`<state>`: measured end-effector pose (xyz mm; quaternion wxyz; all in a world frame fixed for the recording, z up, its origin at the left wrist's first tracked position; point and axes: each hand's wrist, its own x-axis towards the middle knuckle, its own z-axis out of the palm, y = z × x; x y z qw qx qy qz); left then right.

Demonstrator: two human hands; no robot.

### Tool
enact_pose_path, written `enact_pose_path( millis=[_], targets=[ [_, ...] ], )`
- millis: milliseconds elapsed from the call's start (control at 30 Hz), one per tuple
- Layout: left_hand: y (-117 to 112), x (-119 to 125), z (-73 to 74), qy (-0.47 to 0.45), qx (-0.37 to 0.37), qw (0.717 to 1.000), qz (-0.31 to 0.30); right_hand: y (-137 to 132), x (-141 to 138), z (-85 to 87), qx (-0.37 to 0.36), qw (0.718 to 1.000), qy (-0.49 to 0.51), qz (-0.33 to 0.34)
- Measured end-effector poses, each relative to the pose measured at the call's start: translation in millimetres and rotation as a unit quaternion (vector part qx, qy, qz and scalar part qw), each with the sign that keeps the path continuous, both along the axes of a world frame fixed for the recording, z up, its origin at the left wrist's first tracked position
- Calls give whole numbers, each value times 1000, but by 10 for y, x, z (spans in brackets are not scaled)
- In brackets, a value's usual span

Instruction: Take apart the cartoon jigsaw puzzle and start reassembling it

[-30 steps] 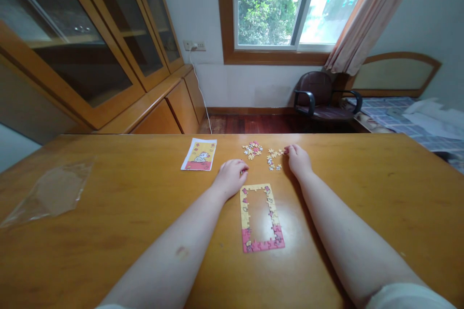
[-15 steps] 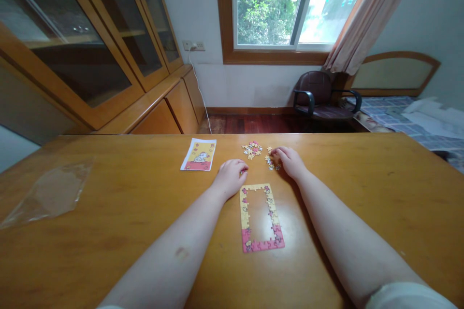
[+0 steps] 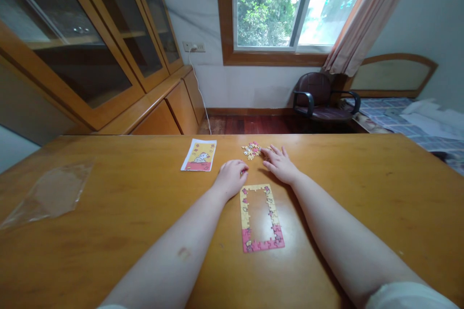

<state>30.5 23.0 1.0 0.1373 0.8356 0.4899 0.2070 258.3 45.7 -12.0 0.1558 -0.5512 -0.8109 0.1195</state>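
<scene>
My left hand (image 3: 231,176) rests on the table with its fingers curled round a small puzzle piece (image 3: 242,172), mostly hidden by the fingers. Spread and flat, my right hand (image 3: 281,164) lies over some loose pieces, its fingertips at the right edge of a pile of puzzle pieces (image 3: 251,150) in yellow, pink and white. Nearer to me, between my forearms, is a joined puzzle border (image 3: 245,222), yellow above and pink below, with bare tabletop inside it. Left of my left hand lies a picture card (image 3: 200,155) showing a white animal on yellow and pink.
A clear plastic bag (image 3: 54,188) lies on the left of the wooden table (image 3: 119,193). Beyond the table's far edge are a glass-door cabinet (image 3: 145,82), a window (image 3: 271,9), a dark office chair (image 3: 315,94) and a bed (image 3: 380,106).
My right hand has moved left toward the pile and opened from a curled pose, covering the loose pieces on that side. My left hand has stayed in place.
</scene>
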Motion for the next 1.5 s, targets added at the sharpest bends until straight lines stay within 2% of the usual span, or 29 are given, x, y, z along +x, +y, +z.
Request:
enact_pose_path(
  millis=[167,333,500,700,800,933,1067,1200,1400,1500],
  targets=[
    [-14,14,17,4,-7,1000,6,-15,-15,13,17,1000,-2,-23],
    [-21,34,22,11,0,1000,12,-20,-36,4,8,999,-32,-3],
    [-25,44,5,30,16,999,37,-17,-50,4,27,999,-25,-35],
    [-49,105,-66,80,14,995,67,-8,-76,-8,18,999,-34,-4],
    [-42,102,-95,86,3,994,67,-9,-83,-4,35,999,-13,-31],
    [-9,46,-112,91,-3,991,101,-24,-49,36,86,992,40,-78],
    [2,11,-108,89,-12,991,103,-34,12,64,103,989,66,-78],
    [-13,14,-89,85,-18,992,91,-34,17,49,88,992,80,-52],
    [-23,23,-72,74,-18,992,99,-60,-54,64,7,999,33,13],
    [-19,22,-76,76,-22,992,103,-59,-57,74,8,1000,21,3]
  ],
)
